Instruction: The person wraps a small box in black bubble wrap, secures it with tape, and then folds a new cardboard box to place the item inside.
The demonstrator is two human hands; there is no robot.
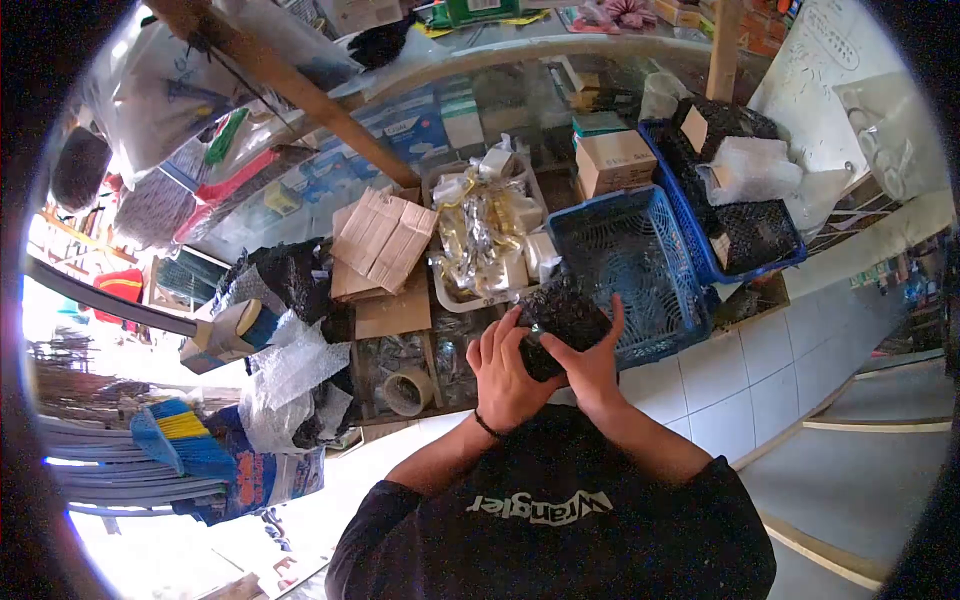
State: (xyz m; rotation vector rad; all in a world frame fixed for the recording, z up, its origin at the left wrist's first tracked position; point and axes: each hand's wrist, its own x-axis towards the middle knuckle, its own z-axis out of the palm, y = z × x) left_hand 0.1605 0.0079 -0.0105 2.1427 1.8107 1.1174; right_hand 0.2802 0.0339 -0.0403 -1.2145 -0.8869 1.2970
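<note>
Between my two hands, in front of my chest, is a parcel wrapped in black bubble wrap [565, 322]. My left hand [512, 362] grips its left side and near edge, with the fingers bent over it. On the other side my right hand [592, 368] holds the near right edge, thumb across the front and a finger along the right side. The contents of the parcel are hidden. Just beyond it stand a white tray [440, 282] of plastic-bagged brass-coloured and white items and a blue plastic basket [690, 270].
Flattened cardboard [385, 240] lies left of the tray, with a tape roll [407, 391] nearer me. Loose bubble wrap [290, 375] and a broom head [175, 437] are at left. A second blue basket [790, 255] holds wrapped parcels. A cardboard box [615, 163] stands behind.
</note>
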